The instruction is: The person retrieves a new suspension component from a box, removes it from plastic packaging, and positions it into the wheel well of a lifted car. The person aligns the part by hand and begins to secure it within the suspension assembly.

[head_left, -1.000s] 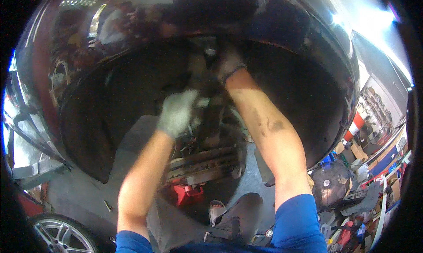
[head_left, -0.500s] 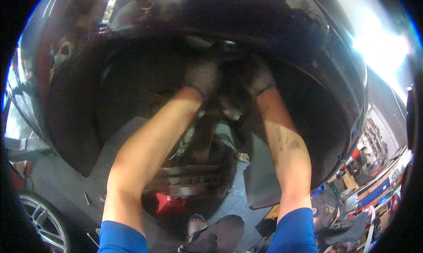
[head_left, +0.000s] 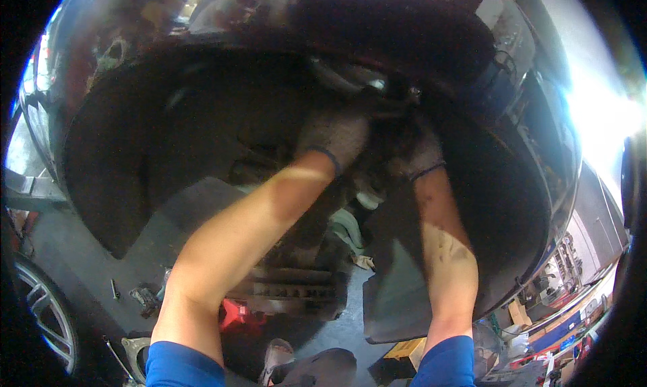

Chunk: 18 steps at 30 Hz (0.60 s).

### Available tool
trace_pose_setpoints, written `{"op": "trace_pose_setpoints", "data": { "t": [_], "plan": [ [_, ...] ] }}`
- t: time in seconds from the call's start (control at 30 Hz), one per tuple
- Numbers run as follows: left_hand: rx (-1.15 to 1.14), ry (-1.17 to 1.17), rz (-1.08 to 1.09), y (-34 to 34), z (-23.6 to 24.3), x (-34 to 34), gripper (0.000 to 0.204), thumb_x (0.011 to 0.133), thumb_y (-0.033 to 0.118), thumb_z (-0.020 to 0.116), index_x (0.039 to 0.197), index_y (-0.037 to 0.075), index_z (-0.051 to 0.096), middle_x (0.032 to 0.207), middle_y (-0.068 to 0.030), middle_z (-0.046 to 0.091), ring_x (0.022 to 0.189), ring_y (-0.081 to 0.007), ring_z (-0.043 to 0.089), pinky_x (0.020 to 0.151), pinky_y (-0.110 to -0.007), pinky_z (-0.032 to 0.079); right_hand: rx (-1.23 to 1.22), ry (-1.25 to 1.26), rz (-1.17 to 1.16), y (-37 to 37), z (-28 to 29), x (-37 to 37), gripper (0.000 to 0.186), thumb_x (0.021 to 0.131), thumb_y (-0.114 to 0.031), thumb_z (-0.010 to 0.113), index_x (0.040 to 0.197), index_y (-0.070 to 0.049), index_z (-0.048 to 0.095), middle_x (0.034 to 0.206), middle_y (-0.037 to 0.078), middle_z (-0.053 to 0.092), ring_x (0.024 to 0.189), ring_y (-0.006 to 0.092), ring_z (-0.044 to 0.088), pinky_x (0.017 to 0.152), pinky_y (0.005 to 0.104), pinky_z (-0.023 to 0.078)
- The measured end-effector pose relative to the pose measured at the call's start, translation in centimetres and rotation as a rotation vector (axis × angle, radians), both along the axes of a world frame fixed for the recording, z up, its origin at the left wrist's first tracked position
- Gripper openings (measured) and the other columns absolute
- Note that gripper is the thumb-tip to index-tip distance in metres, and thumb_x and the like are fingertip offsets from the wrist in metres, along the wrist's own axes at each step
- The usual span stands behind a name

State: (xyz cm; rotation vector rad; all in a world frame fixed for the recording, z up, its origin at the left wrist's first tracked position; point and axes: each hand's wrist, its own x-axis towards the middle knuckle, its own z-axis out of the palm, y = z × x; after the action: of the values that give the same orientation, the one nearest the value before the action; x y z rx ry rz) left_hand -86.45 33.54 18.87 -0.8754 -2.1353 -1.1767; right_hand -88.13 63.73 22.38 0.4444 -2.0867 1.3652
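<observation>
Both my hands are raised into the dark wheel arch of a car. My left hand, in a dark-cuffed work glove, is closed near a dark bar-like piece that I cannot make out clearly. A small round metal end shows just above. To its right, my gloved right hand reaches up beside the same piece, its fingers lost in shadow. A shiny metal part lies above my left hand. Pale suspension parts show between and below my wrists.
The dark glossy fender curves over my hands. A wheel with a spoked rim lies at the lower left, near loose tools. Below the arch is a red object. Cluttered parts and boxes fill the right side.
Both hands have shifted a little right and down in the view, along with the shifted camera. The round metal end shows more plainly above them now.
</observation>
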Motion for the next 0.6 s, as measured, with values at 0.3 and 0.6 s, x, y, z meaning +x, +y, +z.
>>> {"op": "trace_pose_setpoints", "data": {
  "t": [0.3,0.6],
  "plan": [
    [-0.140,-0.172,-0.121,-2.3,2.5,3.3,0.037,0.104,0.022,0.059,0.133,0.009,0.078,0.140,-0.0213,0.072,0.127,-0.0436,0.069,0.109,-0.058,0.055,-0.427,-0.247,0.306,-2.4,0.5,3.2,0.047,0.107,-0.042,0.064,0.142,-0.011,0.067,0.134,0.012,0.073,0.120,0.0289,0.068,0.106,0.0447,0.056],
    [0.084,0.198,-0.054,2.2,-1.1,-1.8,0.046,0.111,0.030,0.048,0.149,0.011,0.065,0.158,-0.0206,0.059,0.143,-0.0411,0.057,0.120,-0.055,0.046,0.772,0.033,-0.587,-0.4,0.9,3.0,0.044,0.108,-0.035,0.059,0.144,-0.010,0.066,0.137,0.016,0.071,0.124,0.0325,0.067,0.108,0.0463,0.055]
  ]
}}
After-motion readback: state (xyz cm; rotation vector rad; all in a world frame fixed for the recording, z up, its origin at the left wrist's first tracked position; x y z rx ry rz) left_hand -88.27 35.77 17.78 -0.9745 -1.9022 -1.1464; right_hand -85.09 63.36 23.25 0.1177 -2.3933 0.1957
